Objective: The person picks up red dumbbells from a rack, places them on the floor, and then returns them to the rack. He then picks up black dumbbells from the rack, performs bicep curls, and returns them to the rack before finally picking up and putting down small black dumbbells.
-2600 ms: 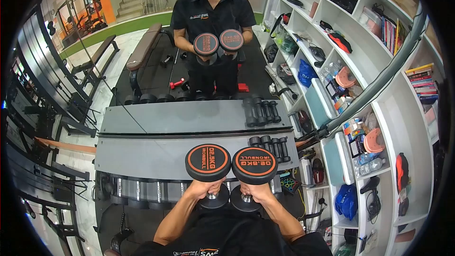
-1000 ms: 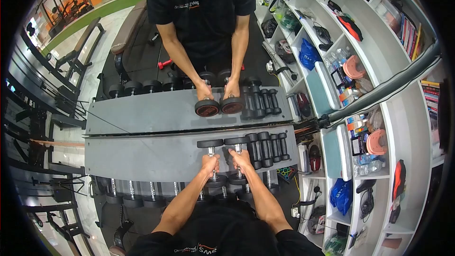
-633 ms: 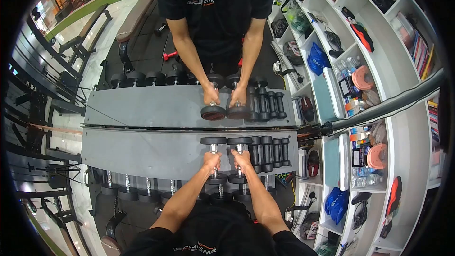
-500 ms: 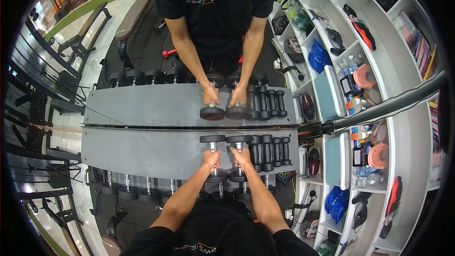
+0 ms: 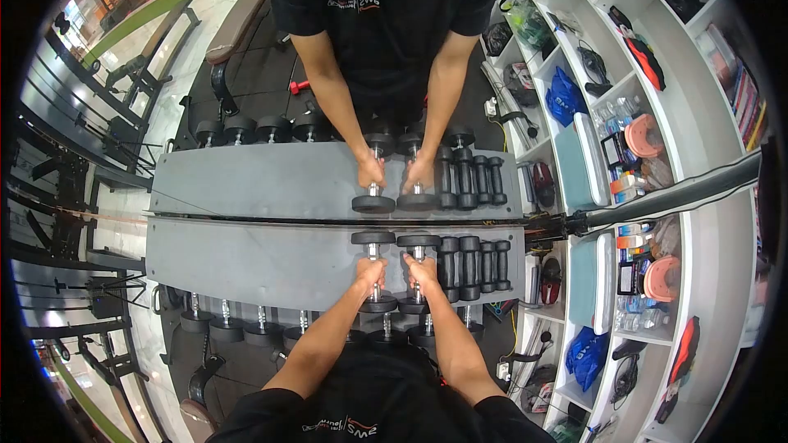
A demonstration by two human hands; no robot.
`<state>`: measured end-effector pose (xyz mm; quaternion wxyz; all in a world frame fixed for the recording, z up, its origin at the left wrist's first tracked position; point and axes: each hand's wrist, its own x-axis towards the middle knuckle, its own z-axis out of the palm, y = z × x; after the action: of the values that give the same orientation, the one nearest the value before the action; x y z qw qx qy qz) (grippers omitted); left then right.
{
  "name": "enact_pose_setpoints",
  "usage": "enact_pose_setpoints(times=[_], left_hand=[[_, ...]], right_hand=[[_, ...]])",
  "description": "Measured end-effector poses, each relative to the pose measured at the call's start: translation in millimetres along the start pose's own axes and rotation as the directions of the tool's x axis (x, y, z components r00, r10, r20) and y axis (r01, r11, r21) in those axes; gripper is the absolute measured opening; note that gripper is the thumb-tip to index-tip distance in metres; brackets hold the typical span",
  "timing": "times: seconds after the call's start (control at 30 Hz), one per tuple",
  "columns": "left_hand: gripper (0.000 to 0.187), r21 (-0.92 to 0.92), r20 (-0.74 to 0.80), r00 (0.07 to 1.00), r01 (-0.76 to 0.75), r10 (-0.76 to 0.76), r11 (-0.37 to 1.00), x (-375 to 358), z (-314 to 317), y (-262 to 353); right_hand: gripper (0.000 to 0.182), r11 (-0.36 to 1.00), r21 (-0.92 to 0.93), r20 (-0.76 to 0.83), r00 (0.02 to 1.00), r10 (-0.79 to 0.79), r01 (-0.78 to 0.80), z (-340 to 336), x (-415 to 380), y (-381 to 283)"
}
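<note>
My left hand is wrapped around the metal handle of a round-headed black dumbbell. Just beside it, my right hand grips a matching dumbbell. Both dumbbells point away from me on the grey shelf top, their far heads close to the mirror. To the right of my right hand, several slimmer black dumbbells lie side by side. The mirror beyond the shelf repeats my arms and the dumbbells upside down.
Below the shelf's near edge sits a row of round dumbbells. White shelving on the right holds a blue bag, bottles and a pink container. Gym machines stand at the left, and a dark pole reaches in from the right.
The view has shifted slightly, so the shelf and shelving sit a little further right. Both hands keep their grip, and the dumbbells stay in the same place on the shelf.
</note>
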<state>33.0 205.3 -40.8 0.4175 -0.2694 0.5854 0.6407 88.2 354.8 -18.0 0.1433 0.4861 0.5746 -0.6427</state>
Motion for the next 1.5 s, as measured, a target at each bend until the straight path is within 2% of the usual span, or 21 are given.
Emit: enact_pose_setpoints(times=[0.23, 0.53, 0.73, 0.83, 0.93, 1.03, 1.23, 1.37, 1.5], left_hand=[[0.025, 0.064, -0.027, 1.0, 0.009, -0.007, 0.998, 0, -2, -8], [0.027, 0.04, 0.001, 1.0, 0.031, -0.031, 0.999, 0, -2, -7], [0.023, 0.038, -0.061, 0.998, 0.019, -0.017, 0.999, -3, 2, -5], [0.022, 0.103, -0.17, 0.985, 0.06, -0.042, 0.993, 1, 8, -4], [0.022, 0.15, -0.195, 0.98, 0.066, -0.035, 0.986, 2, 9, -3], [0.023, 0.102, -0.176, 0.984, 0.038, -0.019, 0.994, -3, 11, -2], [0.024, 0.087, -0.246, 0.969, 0.056, -0.033, 0.995, -2, 15, -1], [0.02, 0.223, -0.345, 0.938, 0.059, 0.022, 0.973, -5, 18, 2], [0.023, 0.302, -0.406, 0.913, 0.083, 0.05, 0.95, -1, 16, -7]], right_hand=[[0.036, 0.998, -0.065, -0.052, 0.998, -0.016, 0.012, 2, -1, -5], [0.036, 0.995, -0.093, -0.086, 0.995, -0.053, 0.045, 4, 9, 1], [0.036, 0.992, -0.12, -0.097, 0.993, -0.059, 0.047, 3, 10, 2], [0.036, 0.982, -0.172, -0.15, 0.984, -0.098, 0.072, 5, 16, 10], [0.036, 0.973, -0.217, -0.179, 0.977, -0.118, 0.078, 5, 16, 7], [0.036, 0.975, -0.208, -0.203, 0.972, -0.117, 0.074, 7, 17, 11], [0.038, 0.967, -0.251, -0.207, 0.973, -0.1, 0.046, 6, 16, 9], [0.039, 0.955, -0.296, -0.234, 0.97, -0.07, -0.002, 8, 4, -3], [0.036, 0.951, -0.301, -0.272, 0.95, -0.154, 0.068, 10, -1, 0]])
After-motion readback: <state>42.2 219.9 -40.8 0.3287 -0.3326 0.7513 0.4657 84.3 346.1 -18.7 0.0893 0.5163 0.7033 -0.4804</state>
